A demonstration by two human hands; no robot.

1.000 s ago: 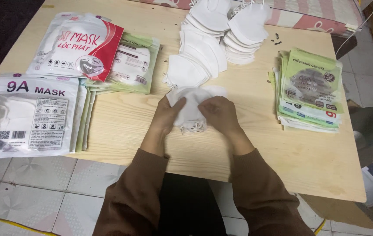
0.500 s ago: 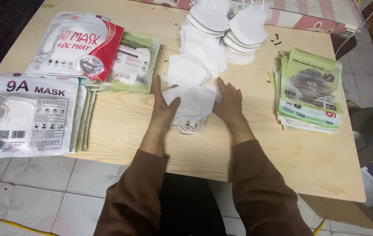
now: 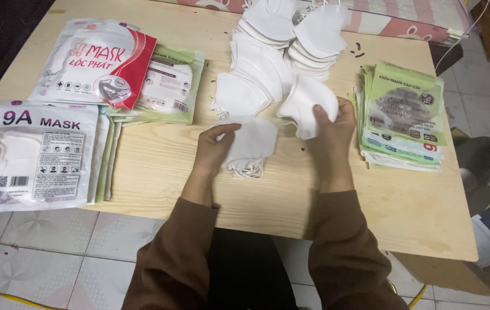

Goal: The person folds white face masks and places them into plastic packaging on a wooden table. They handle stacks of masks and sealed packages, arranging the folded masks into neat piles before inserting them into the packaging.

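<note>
mask piles (image 3: pixel 291 34): tops cut off by the upper edge
left hand (image 3: pixel 213 150): fingertips hidden under a mask (image 3: pixel 253 140)
green packets (image 3: pixel 167 95): mostly covered by a red packet (image 3: pixel 104 66)

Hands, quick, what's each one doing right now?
Left hand: resting on the small mask stack, gripping it.
Right hand: closed on a single white mask.
</note>
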